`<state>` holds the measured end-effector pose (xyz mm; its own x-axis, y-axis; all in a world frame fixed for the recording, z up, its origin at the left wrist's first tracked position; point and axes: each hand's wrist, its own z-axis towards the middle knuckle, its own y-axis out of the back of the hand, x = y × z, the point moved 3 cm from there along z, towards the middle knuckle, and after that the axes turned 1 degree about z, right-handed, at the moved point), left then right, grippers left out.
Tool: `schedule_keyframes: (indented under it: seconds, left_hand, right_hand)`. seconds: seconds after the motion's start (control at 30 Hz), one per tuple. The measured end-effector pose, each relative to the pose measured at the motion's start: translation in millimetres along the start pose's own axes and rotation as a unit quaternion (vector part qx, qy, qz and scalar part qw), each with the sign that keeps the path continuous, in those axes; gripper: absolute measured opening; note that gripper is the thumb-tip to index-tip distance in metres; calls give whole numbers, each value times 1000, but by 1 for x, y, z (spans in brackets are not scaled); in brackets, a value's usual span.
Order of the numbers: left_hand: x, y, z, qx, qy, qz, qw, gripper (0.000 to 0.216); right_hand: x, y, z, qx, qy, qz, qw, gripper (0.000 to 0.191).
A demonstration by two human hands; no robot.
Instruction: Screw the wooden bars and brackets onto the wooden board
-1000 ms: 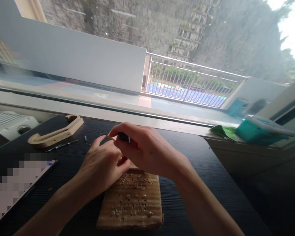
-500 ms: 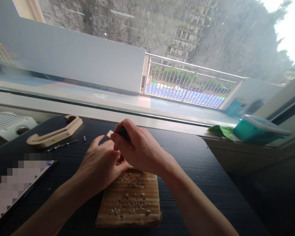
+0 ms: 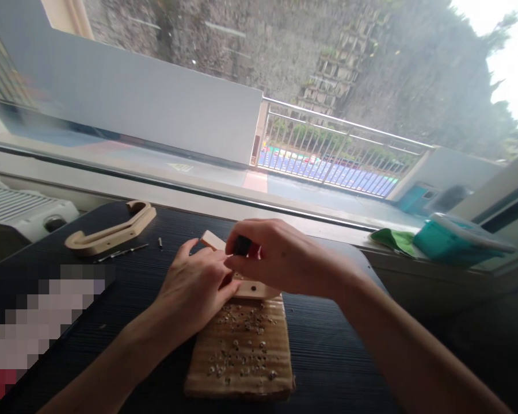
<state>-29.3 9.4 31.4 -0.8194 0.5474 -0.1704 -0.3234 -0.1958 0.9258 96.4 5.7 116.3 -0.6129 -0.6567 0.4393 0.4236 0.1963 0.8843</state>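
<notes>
My left hand (image 3: pixel 194 284) is closed on a pale wooden piece (image 3: pixel 255 290), pressing it down at the far end of a pitted cardboard pad (image 3: pixel 242 362). A round dark hole shows in the wood's near face. Over the same piece, my right hand (image 3: pixel 287 259) grips a short black handle (image 3: pixel 242 245) between thumb and fingers. The handle's lower end is hidden, so I cannot tell what tool it belongs to. Much of the wooden piece is covered by both hands.
A curved wooden frame piece (image 3: pixel 112 236) lies at the back left of the black table (image 3: pixel 328 339). Thin metal rods (image 3: pixel 123 252) and a small metal bit (image 3: pixel 159 242) lie near it. On the right sill are a green cloth (image 3: pixel 392 240) and a teal box (image 3: pixel 453 241).
The view has shifted slightly. My right hand has turned and moved rightward with the black handle, so more of the wooden piece shows. My left hand keeps its hold.
</notes>
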Motion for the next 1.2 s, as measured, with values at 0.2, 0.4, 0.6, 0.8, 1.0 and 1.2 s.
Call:
schedule_keyframes:
  seconds: [0.2, 0.4, 0.6, 0.8, 1.0, 1.2]
  left_hand:
    - [0, 1, -1, -1, 10, -21, 1000, 15]
    - [0, 3, -2, -5, 13, -21, 1000, 18]
    - [1, 4, -4, -10, 11, -37, 999, 15]
    - [2, 5, -5, 3, 18, -57, 998, 12]
    - [3, 4, -6, -10, 24, -64, 998, 13]
    - [0, 2, -8, -19, 8, -83, 996, 12]
  right_hand:
    - [22, 14, 11, 170, 24, -188, 967, 9]
    - [32, 4, 24, 203, 23, -237, 950, 15]
    - [32, 1, 30, 218, -25, -248, 943, 10]
    - [23, 0, 37, 258, -71, -248, 931, 12]
    - [13, 3, 32, 245, -91, -196, 945, 17]
    - [33, -3, 29, 308, -80, -298, 900, 16]
